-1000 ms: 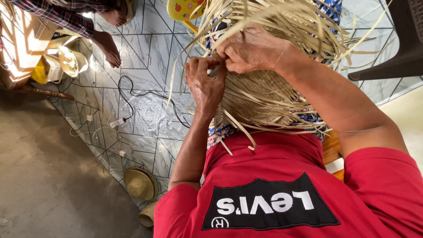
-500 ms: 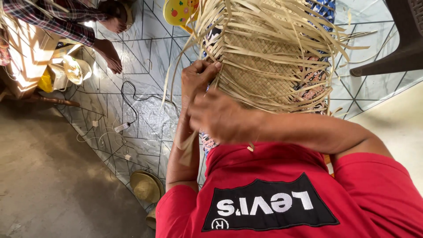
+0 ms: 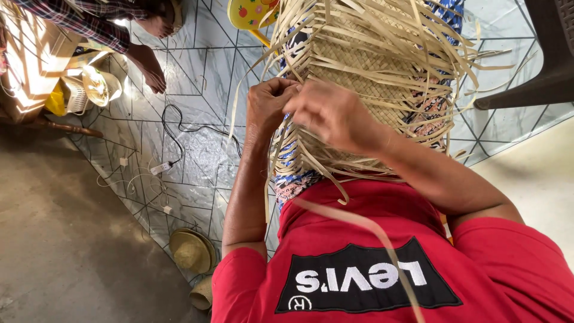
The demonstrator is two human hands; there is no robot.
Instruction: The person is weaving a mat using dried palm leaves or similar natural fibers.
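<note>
A half-woven mat of pale straw strips (image 3: 371, 66) lies across my lap, with loose strip ends fanning out on every side. My left hand (image 3: 269, 104) is curled shut at the mat's near left edge and pinches a straw strip. Right beside it, touching, my right hand (image 3: 335, 113) has its fingers closed on strips at the same edge. One long loose strip (image 3: 359, 224) trails down over my red shirt. A patterned blue cloth (image 3: 293, 179) shows under the mat.
Another person's bare feet (image 3: 149, 66) rest on the tiled floor at top left, near a small fan (image 3: 75, 96). A black cable and white power strip (image 3: 161, 167) lie on the tiles. Woven hats (image 3: 191, 251) sit lower left. A dark chair (image 3: 538, 60) stands right.
My right hand came down from the top of the mat and now sits next to my left hand. The left hand shifted slightly toward the mat's near left edge.
</note>
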